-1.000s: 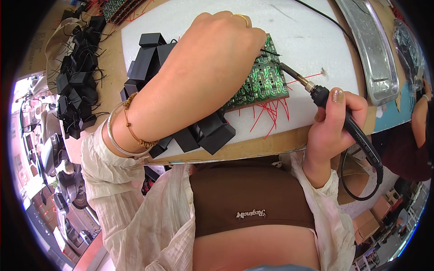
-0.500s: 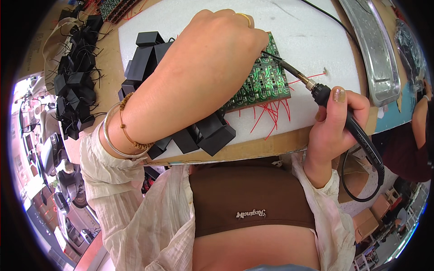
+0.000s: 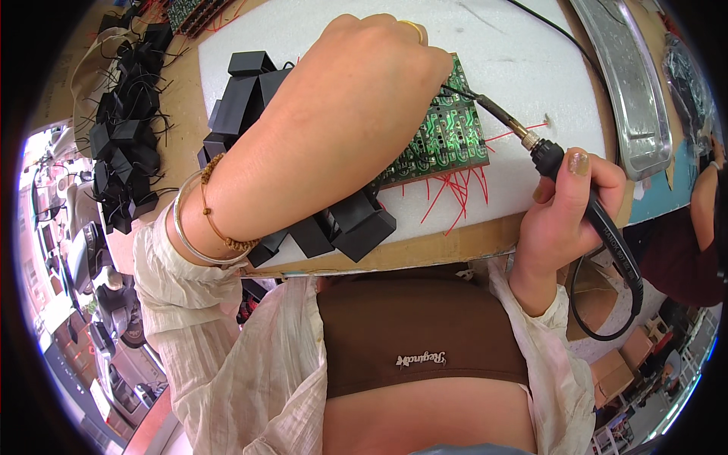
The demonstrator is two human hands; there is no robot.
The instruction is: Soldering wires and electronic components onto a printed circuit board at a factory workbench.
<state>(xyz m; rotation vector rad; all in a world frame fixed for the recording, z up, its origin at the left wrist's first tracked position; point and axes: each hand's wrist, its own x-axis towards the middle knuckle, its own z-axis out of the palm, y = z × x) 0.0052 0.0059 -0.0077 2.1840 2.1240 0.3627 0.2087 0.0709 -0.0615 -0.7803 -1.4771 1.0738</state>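
My left hand (image 3: 387, 80) reaches over a green circuit board (image 3: 453, 136), its fingers closed and mostly hidden behind the knuckles. A thin black wire (image 3: 455, 90) seems to come out from between these fingers. My right hand (image 3: 572, 201) is wrapped round the black handle of a soldering iron (image 3: 544, 154). The iron slants up and left, its tip close to the wire above the board's right part; contact is too small to make out. Red wires (image 3: 455, 189) stick out from the board's near edge. Several black box-shaped parts (image 3: 356, 227) lie beside and partly under my left forearm.
A white foam sheet (image 3: 531, 68) on cardboard lies under the board. More black boxes with wires (image 3: 133, 144) are heaped at left. A metal tray (image 3: 633, 98) stands at right, near a black cable. Another person's arm (image 3: 705, 197) shows at the right edge.
The soldering iron and my right hand have shifted slightly to the right. My left hand has barely moved.
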